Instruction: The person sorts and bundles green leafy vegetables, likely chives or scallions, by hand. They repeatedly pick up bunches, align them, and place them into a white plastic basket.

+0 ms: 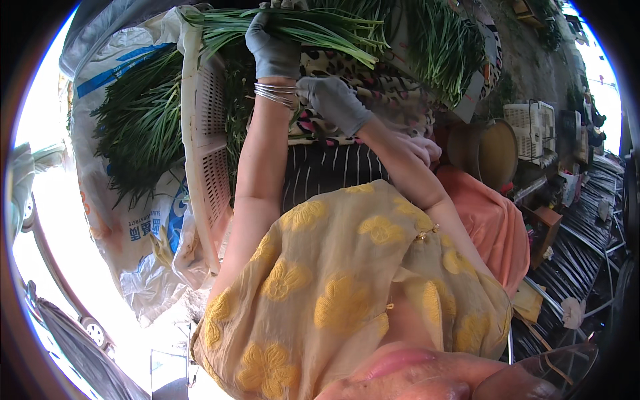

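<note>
Both hands wear grey gloves. My left hand [275, 47], with thin metal bangles [274, 94] at the wrist, is closed around a bunch of long green leaves, probably garlic chives [330, 35], lying sideways at the top. My right hand [336, 102] is held just beside the left wrist, over a leopard-print cloth [390, 95] on the lap; its fingers are bent, and whether something small is between them cannot be seen. Another pile of the same greens [445, 55] lies on a board at the upper right.
A white plastic crate [192, 150] stands on its side at left, beside more greens [145, 125] on a printed plastic sack [95, 190]. At right are a round metal container [482, 150], a pale slotted basket [527, 130] and a salmon-coloured cloth [485, 220].
</note>
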Demonstrator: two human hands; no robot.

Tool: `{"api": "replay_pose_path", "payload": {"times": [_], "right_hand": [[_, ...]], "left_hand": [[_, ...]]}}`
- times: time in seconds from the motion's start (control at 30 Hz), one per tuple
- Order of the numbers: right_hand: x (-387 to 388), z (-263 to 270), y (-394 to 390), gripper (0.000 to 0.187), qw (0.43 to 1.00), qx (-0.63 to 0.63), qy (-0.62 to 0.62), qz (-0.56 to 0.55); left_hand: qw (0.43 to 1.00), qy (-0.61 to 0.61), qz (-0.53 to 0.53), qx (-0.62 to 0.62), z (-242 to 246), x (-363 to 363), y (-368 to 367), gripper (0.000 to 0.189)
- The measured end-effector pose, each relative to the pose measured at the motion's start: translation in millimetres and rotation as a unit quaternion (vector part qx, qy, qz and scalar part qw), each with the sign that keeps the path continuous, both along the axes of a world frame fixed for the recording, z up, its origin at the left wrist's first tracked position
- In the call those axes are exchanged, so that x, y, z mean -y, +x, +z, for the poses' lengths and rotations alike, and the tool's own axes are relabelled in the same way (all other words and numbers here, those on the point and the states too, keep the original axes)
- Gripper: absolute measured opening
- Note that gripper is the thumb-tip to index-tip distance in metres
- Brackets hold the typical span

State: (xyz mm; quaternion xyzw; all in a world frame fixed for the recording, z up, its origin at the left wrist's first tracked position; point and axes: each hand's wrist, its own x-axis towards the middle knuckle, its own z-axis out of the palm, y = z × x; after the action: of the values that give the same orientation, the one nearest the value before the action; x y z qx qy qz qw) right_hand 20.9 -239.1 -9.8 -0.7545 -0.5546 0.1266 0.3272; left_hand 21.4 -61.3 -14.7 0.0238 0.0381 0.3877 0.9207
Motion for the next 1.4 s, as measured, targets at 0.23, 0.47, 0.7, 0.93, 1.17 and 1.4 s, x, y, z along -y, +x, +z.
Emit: {"api": "replay_pose_path", "payload": {"times": [0.23, 0.47, 0.7, 0.93, 1.17, 1.4], "right_hand": [[29.7, 50.2, -7.3, 0.017, 0.994, -0.084, 0.036, 0.054], [0.5, 68.4, 38.5, 0.085, 0.994, -0.099, 0.034, -0.032], [16.8, 13.7, 31.6, 0.075, 0.907, -0.421, 0.004, -0.003], [18.9, 14.5, 21.5, 0.055, 0.948, -0.300, 0.087, -0.067], [32.3, 10.0, 28.8, 0.055, 0.928, -0.367, 0.065, -0.022], [35.8, 10.3, 19.8, 0.046, 0.932, -0.347, 0.099, -0.039]], "left_hand": [[0.998, 0.045, 0.020, -0.026, 26.6, -16.8, -20.7, 0.034], [0.979, 0.094, -0.133, -0.120, 40.6, 28.4, -33.1, 0.033], [0.969, 0.077, -0.143, -0.186, -13.4, 47.5, -49.2, 0.030], [0.957, 0.202, -0.181, -0.100, -24.3, 42.2, -54.7, 0.048], [0.949, 0.188, -0.215, -0.135, -25.8, 51.6, -51.9, 0.039], [0.933, 0.275, -0.221, -0.063, 17.4, 60.8, -48.2, 0.051]]}}
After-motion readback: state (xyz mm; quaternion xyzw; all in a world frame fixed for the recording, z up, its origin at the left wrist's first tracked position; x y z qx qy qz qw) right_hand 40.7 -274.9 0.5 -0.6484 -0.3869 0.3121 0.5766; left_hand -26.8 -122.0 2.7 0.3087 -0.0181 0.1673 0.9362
